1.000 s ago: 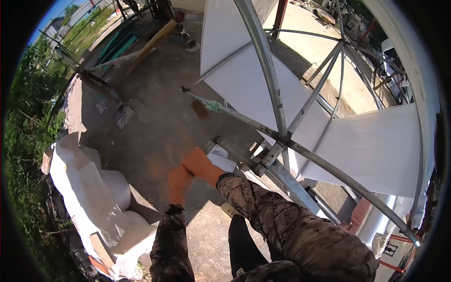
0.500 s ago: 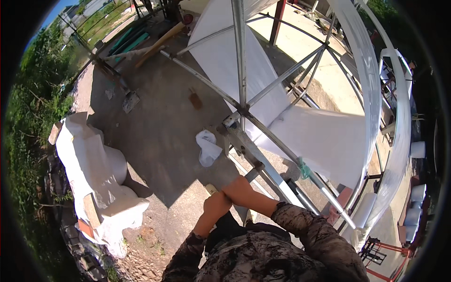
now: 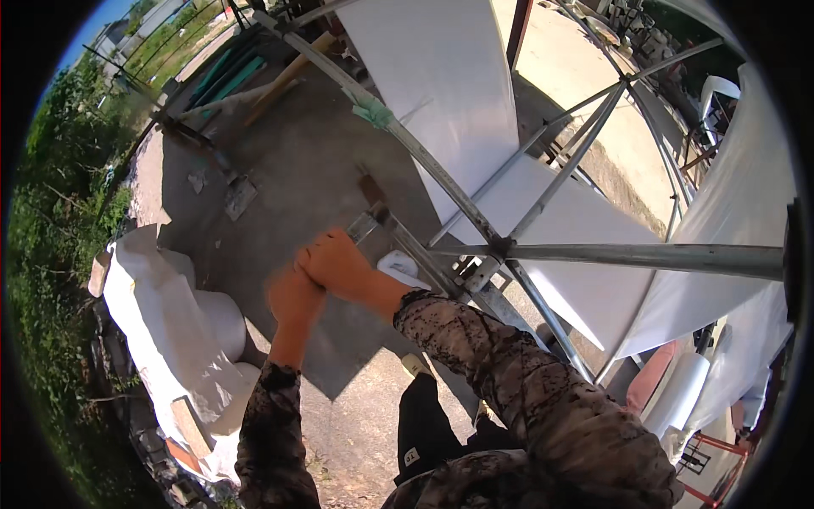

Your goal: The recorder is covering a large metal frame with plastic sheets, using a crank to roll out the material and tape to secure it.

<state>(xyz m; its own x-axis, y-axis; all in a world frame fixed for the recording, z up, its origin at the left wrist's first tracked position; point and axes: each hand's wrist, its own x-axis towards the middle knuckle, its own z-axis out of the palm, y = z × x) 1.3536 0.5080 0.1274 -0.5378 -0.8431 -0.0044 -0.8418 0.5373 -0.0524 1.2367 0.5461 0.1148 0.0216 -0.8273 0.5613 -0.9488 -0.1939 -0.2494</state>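
Note:
My left hand (image 3: 293,295) and my right hand (image 3: 339,265) are closed and pressed together, over the shaded ground ahead of me. Whatever is inside the fingers is hidden by them. Just beyond the right hand ends a short grey metal piece (image 3: 365,226), joined to a metal bar that runs back under my right forearm. Close to that forearm, several grey tubes of a metal frame (image 3: 449,185) meet at a dark joint (image 3: 501,248). A white cloth or bag (image 3: 398,265) lies on the ground, partly covered by my right wrist.
White sheeting (image 3: 441,93) stretches behind the tubes, and clear film (image 3: 729,220) hangs at the right. At left, a white cover (image 3: 161,314) drapes over rolls. A shovel (image 3: 240,195) lies on the concrete. A white roll (image 3: 681,388) is at lower right.
Both hands, still together, have moved forward and left. The tube frame has turned clockwise: its upright tube now points right, and the green-wrapped tube has come to the upper left.

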